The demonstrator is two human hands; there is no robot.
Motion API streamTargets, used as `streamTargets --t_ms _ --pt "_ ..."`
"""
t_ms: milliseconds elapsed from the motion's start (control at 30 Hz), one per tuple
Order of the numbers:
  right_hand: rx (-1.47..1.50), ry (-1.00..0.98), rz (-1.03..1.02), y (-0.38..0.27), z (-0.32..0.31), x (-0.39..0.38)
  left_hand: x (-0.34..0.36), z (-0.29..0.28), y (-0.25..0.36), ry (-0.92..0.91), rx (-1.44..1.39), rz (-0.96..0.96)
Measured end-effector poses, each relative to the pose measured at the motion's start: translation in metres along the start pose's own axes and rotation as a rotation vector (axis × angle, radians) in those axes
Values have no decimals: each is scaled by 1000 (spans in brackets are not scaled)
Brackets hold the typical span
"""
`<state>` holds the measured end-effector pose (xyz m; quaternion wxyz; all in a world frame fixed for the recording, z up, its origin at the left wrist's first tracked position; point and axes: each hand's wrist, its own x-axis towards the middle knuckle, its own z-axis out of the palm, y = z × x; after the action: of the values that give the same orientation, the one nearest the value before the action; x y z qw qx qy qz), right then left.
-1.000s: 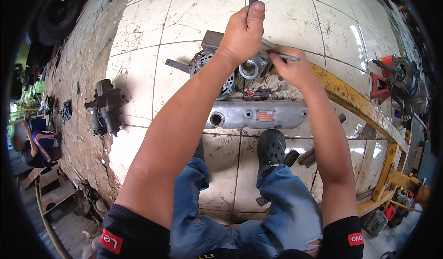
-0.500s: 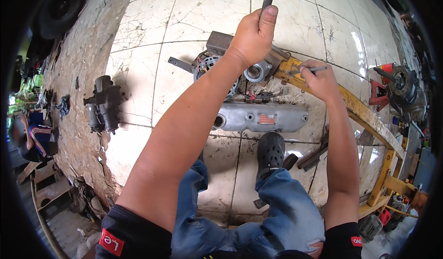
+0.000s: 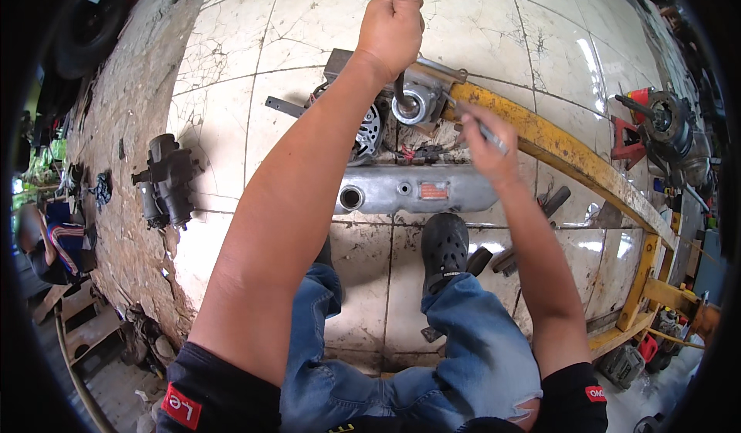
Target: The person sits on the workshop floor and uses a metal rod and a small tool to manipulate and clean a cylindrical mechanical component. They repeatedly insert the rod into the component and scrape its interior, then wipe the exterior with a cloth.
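2 bare hands work over a motor assembly at the upper middle of the frame. The left hand is fisted tight around a dark upright rod, thumb laid along its top; the rod's long axis runs nearly straight down the picture from the fist to a round grey metal fitting, which lies directly below that hand and just left of the right hand. The right hand, lower and to the right, pinches a thin silvery tool between closed fingers; the tool slants up and left, its tip ending close beside the fitting. Whether the tip touches the fitting cannot be told. Of the 2 hands, the right sits nearer the fitting's side, the left above it.

Left of the fitting is a finned round motor housing, partly hidden by the left forearm. Below both lies a long grey metal cover, stretched left to right on the tiled floor, with 1 round opening at its left end; nothing shows inside it. A yellow steel frame slants down to the right.
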<state>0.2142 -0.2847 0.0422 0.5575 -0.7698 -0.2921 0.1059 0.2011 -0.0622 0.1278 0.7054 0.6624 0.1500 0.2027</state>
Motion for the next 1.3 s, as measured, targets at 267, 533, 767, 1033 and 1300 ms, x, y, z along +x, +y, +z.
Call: streamTargets --t_ms 267,533,767,1033,1300 --pt "-74 -6 -83 26 -2 -71 16 2 8 103 -21 4" --pt "-50 -79 -34 25 13 -68 12 11 8 77 -68 -32" --pt "86 47 229 23 -15 -89 14 2 -1 133 -75 -40" --pt "95 145 202 32 -31 -97 -8 35 76 210 -469 -99" --pt "94 217 253 40 -48 -110 -36 -84 106 562 -625 -104"
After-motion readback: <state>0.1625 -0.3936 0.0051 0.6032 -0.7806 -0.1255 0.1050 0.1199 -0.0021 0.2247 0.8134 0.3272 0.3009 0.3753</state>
